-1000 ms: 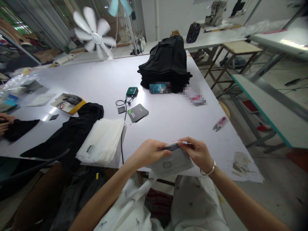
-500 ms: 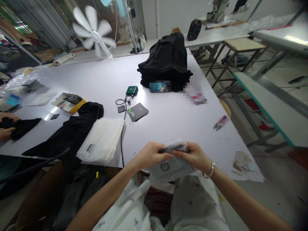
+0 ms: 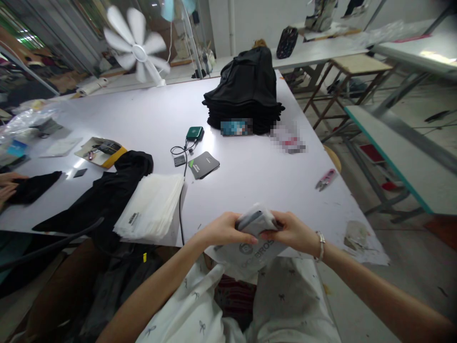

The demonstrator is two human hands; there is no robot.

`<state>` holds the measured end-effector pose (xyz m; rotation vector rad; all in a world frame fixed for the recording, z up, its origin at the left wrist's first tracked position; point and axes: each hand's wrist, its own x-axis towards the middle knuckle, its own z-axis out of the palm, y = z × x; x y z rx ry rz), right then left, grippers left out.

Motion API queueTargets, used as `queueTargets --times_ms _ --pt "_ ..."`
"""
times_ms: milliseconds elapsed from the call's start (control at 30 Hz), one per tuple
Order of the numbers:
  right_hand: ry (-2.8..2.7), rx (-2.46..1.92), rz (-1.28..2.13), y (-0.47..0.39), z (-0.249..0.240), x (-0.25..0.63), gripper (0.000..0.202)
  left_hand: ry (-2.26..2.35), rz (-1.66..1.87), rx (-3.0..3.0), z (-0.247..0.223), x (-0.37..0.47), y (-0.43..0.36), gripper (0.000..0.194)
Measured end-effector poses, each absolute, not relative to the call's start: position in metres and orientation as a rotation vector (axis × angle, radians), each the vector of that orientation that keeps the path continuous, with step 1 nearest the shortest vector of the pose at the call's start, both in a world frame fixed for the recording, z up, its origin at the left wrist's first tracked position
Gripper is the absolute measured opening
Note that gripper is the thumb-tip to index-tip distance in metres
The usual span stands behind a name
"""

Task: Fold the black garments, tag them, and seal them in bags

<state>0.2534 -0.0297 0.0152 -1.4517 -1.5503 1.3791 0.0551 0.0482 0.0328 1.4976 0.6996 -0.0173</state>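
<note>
Above my lap, at the table's front edge, a translucent plastic bag (image 3: 254,255) with dark printed lettering is held between both hands. Something dark shows inside its upper part, but I cannot make out its kind. My left hand (image 3: 230,231) grips the bag's left side, thumb laid across the front. On the other side my right hand (image 3: 290,232) is closed around the bag's upper right corner, a bracelet at the wrist. A stack of similar whitish bags (image 3: 152,205) lies to the left of my hands. Grey cards (image 3: 204,165) rest on the table beyond them.
A tall pile of black fabric pieces (image 3: 246,90) stands at the back. Pink thread snips (image 3: 325,179) lie to the right. A green device with cables (image 3: 194,134), black cloth (image 3: 103,190) and a white fan (image 3: 139,53) occupy the left side. Another person's hands (image 3: 7,186) handle black fabric at far left.
The bag's upper part has been pushed up and bunched between my hands. My right hand has turned and shifted slightly right. At far left, the other person's hands have moved on the black fabric.
</note>
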Motion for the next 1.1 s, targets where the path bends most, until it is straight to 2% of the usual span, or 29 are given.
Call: queueTargets --times_ms 133,300,467,567,767,900,1000,1100 --pt "-1.084 -1.205 1.577 -0.033 0.011 0.269 0.039 0.813 0.191 1.355 0.033 0.055 0.046 0.026" --pt "-0.747 -0.985 1.58 -0.039 0.002 0.25 0.06 0.923 0.475 1.048 0.034 0.06 0.046 0.032" --pt "-0.731 -1.239 1.325 -0.032 0.002 0.214 0.041 0.88 0.492 0.914 0.033 0.06 0.048 0.037" --pt "-0.812 -1.257 1.286 -0.029 0.004 0.209 0.035 0.872 0.539 0.943 0.033 0.055 0.051 0.036" --pt "-0.769 -1.063 1.544 -0.036 -0.006 0.203 0.049 0.915 0.746 0.978 0.037 0.048 0.055 0.027" --pt "-0.871 -1.213 1.537 -0.044 -0.011 0.191 0.03 0.921 0.77 1.057 0.052 0.036 0.058 0.028" --pt "-1.143 -1.255 1.462 -0.048 0.004 0.185 0.027 0.932 0.703 1.271 0.072 0.001 0.048 0.038" --pt "-1.494 -1.078 1.418 -0.051 0.037 0.184 0.036 1.196 0.727 1.321 0.085 -0.064 0.017 0.031"
